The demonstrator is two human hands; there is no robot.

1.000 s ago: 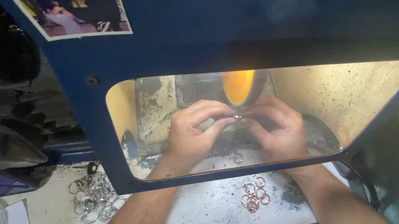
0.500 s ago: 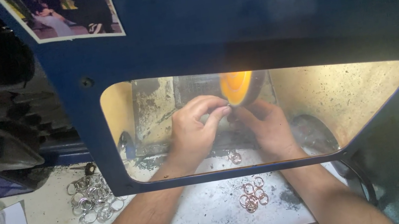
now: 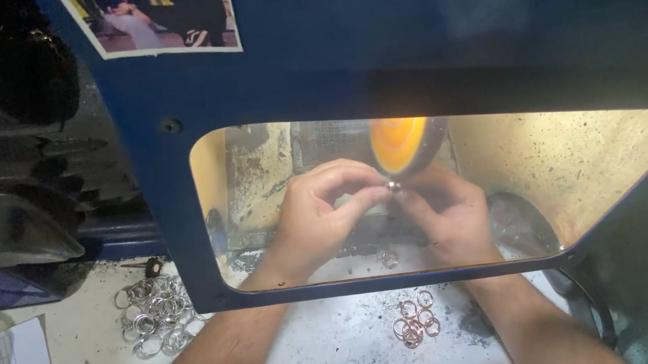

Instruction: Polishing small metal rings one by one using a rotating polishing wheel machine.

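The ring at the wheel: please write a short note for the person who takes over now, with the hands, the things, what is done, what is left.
Left hand and right hand: both pinch one small ring with the fingers, at the lower edge of the orange wheel, seen through the window of the blue guard.
Silver rings: pile on the bench, left of the left forearm.
Copper rings: small pile between the forearms.
One more ring lies under the hands.
Done or left: the piles do not show which is finished.

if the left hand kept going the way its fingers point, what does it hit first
Probably the small ring pinched at its fingertips, with the right hand just beyond. The orange wheel sits just above that line; depth is unclear.
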